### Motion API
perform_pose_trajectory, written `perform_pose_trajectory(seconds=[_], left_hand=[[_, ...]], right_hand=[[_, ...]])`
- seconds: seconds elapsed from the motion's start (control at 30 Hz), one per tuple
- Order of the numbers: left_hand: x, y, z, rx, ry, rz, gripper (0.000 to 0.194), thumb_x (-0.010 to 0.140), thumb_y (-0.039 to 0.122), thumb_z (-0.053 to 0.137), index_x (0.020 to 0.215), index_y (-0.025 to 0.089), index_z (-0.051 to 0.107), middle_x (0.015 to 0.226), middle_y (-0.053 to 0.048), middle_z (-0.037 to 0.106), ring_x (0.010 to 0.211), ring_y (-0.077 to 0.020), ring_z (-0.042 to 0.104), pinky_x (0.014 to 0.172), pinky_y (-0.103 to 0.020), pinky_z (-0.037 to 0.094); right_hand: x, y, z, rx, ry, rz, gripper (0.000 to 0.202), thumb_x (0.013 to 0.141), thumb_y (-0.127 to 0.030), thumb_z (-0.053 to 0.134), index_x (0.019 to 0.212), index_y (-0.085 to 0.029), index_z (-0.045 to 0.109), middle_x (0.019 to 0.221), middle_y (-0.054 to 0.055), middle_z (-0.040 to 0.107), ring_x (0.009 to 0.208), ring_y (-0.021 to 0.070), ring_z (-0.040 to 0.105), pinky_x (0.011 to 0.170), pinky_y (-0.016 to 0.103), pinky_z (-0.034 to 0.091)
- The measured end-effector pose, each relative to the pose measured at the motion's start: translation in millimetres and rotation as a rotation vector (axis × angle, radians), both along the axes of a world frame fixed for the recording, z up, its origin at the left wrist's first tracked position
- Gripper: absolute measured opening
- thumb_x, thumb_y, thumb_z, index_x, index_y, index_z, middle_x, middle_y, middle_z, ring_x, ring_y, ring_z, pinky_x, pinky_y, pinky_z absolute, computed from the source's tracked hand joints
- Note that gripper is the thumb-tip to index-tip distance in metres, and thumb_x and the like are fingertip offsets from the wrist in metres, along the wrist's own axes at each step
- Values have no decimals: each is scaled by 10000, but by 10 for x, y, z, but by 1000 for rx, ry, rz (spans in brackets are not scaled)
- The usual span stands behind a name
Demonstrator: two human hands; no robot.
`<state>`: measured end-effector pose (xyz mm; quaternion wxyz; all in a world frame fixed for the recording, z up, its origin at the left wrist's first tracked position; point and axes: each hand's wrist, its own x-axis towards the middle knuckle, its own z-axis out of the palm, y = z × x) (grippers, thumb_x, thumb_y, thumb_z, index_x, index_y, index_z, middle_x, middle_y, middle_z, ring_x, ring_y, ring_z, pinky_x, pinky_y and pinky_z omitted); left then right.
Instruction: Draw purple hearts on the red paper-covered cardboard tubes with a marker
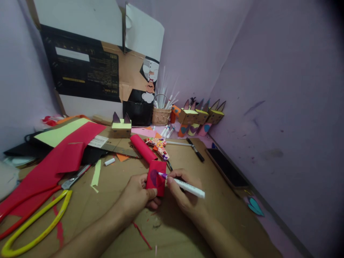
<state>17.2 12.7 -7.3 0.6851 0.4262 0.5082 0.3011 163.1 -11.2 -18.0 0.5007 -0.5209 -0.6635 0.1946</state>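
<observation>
My left hand (142,190) grips a small red paper piece (160,166) from its left and lower edges, thumb on the front. A dark purple heart shape is drawn on that paper. In my right hand (188,195) is a white marker (192,188), held like a pen, with its purple tip touching the paper at the drawn shape. Just behind the paper lies a red paper tube (143,148). A flower-patterned glue gun (158,145) rests beside the tube. A white marker cap (109,162) lies to the left.
Scissors (67,184) with red and yellow handles lie at left, by red paper sheets (67,154). Box animal heads (121,130) and a basket of sticks (161,116) stand behind. A black pen (197,152) and phone (227,166) are at right.
</observation>
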Motion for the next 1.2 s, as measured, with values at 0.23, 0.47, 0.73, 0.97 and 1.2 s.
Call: perform_pose_trajectory(seconds=[0.23,0.47,0.73,0.97,1.2], left_hand=[[-7,-3,5,-12,-10,1,204,552,107,606,752,100,563,554,-8,611,437,-94,549,437,-203,464],[-1,-6,-14,-8,9,8,183,566,111,597,742,103,549,525,-5,597,432,-105,555,446,-219,476],[-11,-1,-9,-11,-7,-4,201,552,126,601,743,111,542,556,-8,602,450,-100,554,447,-210,469],[-3,0,-3,-7,-2,2,183,550,126,616,721,120,550,550,-11,598,438,-106,546,453,-227,473],[-18,-8,-8,-10,-20,-1,186,542,124,620,712,123,544,562,-6,592,457,-110,556,453,-221,464]], right_hand=[[7,-23,-4,-39,-13,3,112,763,-226,542,680,-172,593,500,-32,561,410,84,485,393,170,358],[-1,-3,7,-36,7,-4,116,771,-237,538,707,-165,603,537,-17,581,440,92,506,412,176,374],[10,-29,30,-52,-11,30,126,734,-213,533,634,-163,590,467,-31,555,382,76,467,368,161,338],[5,-16,18,-42,-6,18,118,770,-234,536,702,-166,605,533,-19,586,434,86,502,408,168,374],[14,-36,30,-60,-26,63,129,743,-209,536,638,-162,593,490,-26,564,398,76,473,379,161,347]])
